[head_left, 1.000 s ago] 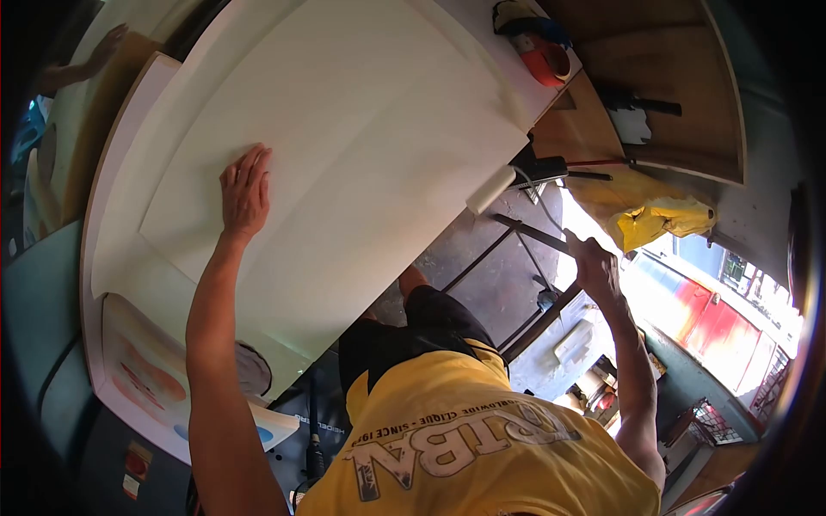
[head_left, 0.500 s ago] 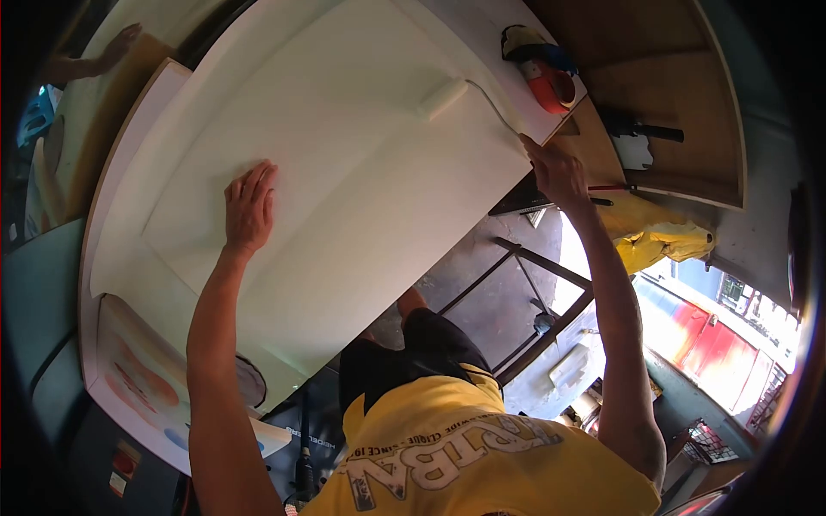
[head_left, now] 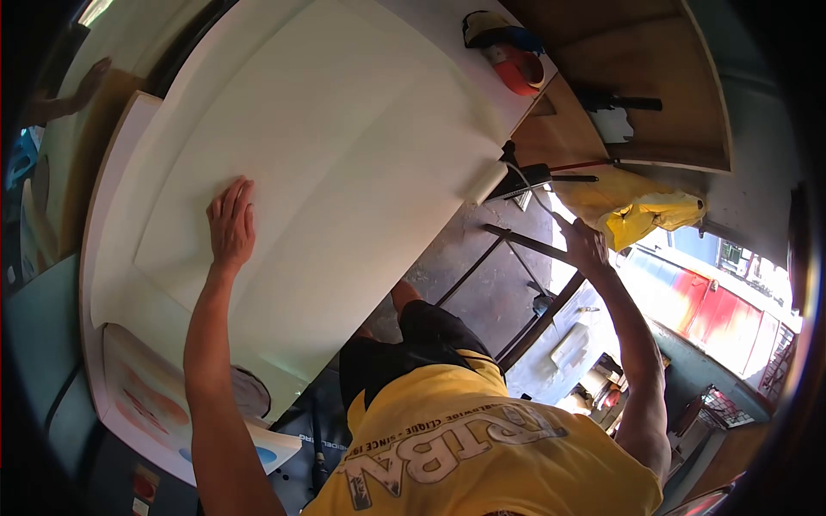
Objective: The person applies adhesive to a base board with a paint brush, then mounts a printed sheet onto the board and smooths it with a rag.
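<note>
A large pale sheet (head_left: 344,155) covers most of the work surface in front of me. My left hand (head_left: 231,225) rests flat on its left part, fingers stretched out and holding nothing. Off the sheet's right side, my right hand (head_left: 582,245) is closed around the handle end of a small paint roller (head_left: 487,182). A bent metal rod runs from that hand to the white roller sleeve, which lies at the sheet's near right edge. The handle itself is mostly hidden by my fingers.
Rolls of tape (head_left: 519,70) stand at the far right corner. Beyond the right edge are a wooden shelf (head_left: 654,77) and a yellow bag (head_left: 650,219). A dark metal frame (head_left: 551,301) stands below. Printed sheets (head_left: 142,391) lie at lower left.
My right hand has drawn the roller back toward me, from the sheet's interior to its near right edge. The left hand stays flat on the sheet; the whole view has shifted slightly.
</note>
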Demonstrator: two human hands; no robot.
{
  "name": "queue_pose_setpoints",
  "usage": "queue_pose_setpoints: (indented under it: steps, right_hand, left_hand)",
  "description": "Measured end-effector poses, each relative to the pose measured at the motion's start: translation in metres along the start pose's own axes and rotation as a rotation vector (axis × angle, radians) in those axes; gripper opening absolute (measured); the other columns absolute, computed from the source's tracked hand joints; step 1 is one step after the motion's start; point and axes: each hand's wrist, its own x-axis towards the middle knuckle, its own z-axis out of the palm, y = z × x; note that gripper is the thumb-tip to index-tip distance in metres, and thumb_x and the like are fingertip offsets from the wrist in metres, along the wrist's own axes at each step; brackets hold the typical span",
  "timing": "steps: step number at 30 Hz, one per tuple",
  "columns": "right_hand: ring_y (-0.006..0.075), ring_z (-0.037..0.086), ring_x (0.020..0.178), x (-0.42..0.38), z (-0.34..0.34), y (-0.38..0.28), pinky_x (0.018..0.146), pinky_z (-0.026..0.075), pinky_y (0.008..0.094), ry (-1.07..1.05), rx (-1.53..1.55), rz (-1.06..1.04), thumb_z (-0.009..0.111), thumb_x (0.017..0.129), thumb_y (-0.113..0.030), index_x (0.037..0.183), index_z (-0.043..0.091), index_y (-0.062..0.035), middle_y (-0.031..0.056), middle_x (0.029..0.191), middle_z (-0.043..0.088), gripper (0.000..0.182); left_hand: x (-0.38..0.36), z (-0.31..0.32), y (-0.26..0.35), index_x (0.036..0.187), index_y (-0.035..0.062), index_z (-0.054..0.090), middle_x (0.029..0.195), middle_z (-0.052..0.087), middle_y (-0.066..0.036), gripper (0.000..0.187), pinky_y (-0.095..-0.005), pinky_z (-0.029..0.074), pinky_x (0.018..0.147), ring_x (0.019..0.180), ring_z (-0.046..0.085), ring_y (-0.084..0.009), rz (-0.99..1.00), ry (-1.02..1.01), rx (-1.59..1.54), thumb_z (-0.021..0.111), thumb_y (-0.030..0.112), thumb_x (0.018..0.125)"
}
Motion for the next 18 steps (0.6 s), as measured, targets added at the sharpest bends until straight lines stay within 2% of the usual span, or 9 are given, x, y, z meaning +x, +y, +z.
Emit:
queue_pose_setpoints:
  steps: [1, 4, 7, 8, 12, 13, 15, 18]
  right_hand:
    - [0.0332, 0.07, 0.071, -0.012, -0.001, 0.004, 0.066, 0.058, 0.0462, -0.025, 0.002, 0.006, 0.067, 0.094, -0.01, 0.141, 0.063, -0.0224, 0.0135, 0.091, 0.071, 0.049]
    - [0.0293, 0.071, 0.072, -0.032, -0.014, 0.007, 0.065, 0.057, 0.0434, 0.156, 0.224, -0.066, 0.07, 0.095, -0.011, 0.139, 0.063, -0.0184, 0.0115, 0.088, 0.072, 0.046]
    - [0.0217, 0.068, 0.067, -0.026, -0.052, -0.018, 0.061, 0.054, 0.0382, 0.098, 0.531, 0.215, 0.071, 0.095, -0.012, 0.135, 0.063, -0.0116, 0.0094, 0.077, 0.067, 0.041]
    - [0.0135, 0.063, 0.064, -0.019, -0.074, -0.022, 0.058, 0.05, 0.0319, 0.019, 0.597, 0.217, 0.071, 0.095, -0.013, 0.126, 0.061, -0.0036, 0.0061, 0.074, 0.064, 0.034]
    - [0.0082, 0.058, 0.061, 0.037, -0.115, -0.059, 0.056, 0.045, 0.026, -0.275, 0.966, 0.299, 0.071, 0.095, -0.015, 0.116, 0.06, 0.0015, 0.0042, 0.072, 0.062, 0.029]
    - [0.0108, 0.058, 0.062, 0.053, -0.096, -0.06, 0.058, 0.048, 0.0297, -0.183, 1.05, 0.129, 0.069, 0.097, -0.015, 0.116, 0.062, -0.0005, 0.0037, 0.072, 0.062, 0.025]
    - [0.0219, 0.067, 0.067, 0.08, -0.081, -0.076, 0.065, 0.054, 0.0375, 0.04, 0.828, -0.054, 0.066, 0.1, -0.018, 0.115, 0.066, -0.0032, 0.0079, 0.079, 0.069, 0.021]
    - [0.0345, 0.073, 0.08, 0.111, -0.08, -0.103, 0.074, 0.055, 0.0443, 0.109, 0.629, 0.008, 0.063, 0.102, -0.02, 0.116, 0.069, -0.0062, 0.0137, 0.09, 0.075, 0.02]
  left_hand:
    - [-0.001, 0.0, 0.0, 0.15, 0.0153, 0.052, 0.156, 0.05, -0.002, 0.046, -0.0447, 0.038, 0.11, 0.129, 0.051, -0.026, -0.007, -0.006, 0.001, 0.053, 0.012, 0.104]
    - [-0.002, 0.001, -0.001, 0.15, 0.016, 0.051, 0.157, 0.048, -0.002, 0.047, -0.0446, 0.038, 0.11, 0.129, 0.05, -0.0263, -0.018, -0.015, -0.014, 0.054, 0.012, 0.103]
    - [-0.002, 0.001, -0.001, 0.15, 0.0158, 0.051, 0.157, 0.047, -0.002, 0.048, -0.0449, 0.038, 0.11, 0.13, 0.05, -0.0266, 0.004, -0.017, -0.001, 0.055, 0.012, 0.103]
    - [0.0, 0.002, -0.001, 0.15, 0.0157, 0.05, 0.158, 0.047, -0.002, 0.048, -0.045, 0.038, 0.11, 0.13, 0.05, -0.0267, 0.013, -0.009, 0.0, 0.055, 0.012, 0.103]
    - [-0.003, 0.003, -0.002, 0.15, 0.0153, 0.05, 0.158, 0.047, -0.002, 0.049, -0.0456, 0.038, 0.111, 0.13, 0.05, -0.0274, 0.011, -0.004, -0.008, 0.056, 0.011, 0.102]
    - [-0.003, 0.002, -0.002, 0.15, 0.0151, 0.05, 0.158, 0.047, -0.002, 0.049, -0.0458, 0.038, 0.11, 0.13, 0.05, -0.0276, 0.004, -0.009, -0.014, 0.056, 0.011, 0.102]
    - [-0.002, 0.0, -0.001, 0.15, 0.0151, 0.05, 0.157, 0.047, -0.002, 0.049, -0.046, 0.037, 0.11, 0.13, 0.05, -0.0279, -0.001, -0.017, -0.005, 0.055, 0.011, 0.102]
    - [-0.003, 0.001, -0.001, 0.15, 0.0149, 0.051, 0.157, 0.047, -0.003, 0.048, -0.0463, 0.037, 0.11, 0.129, 0.05, -0.0279, -0.017, -0.033, -0.007, 0.054, 0.012, 0.102]
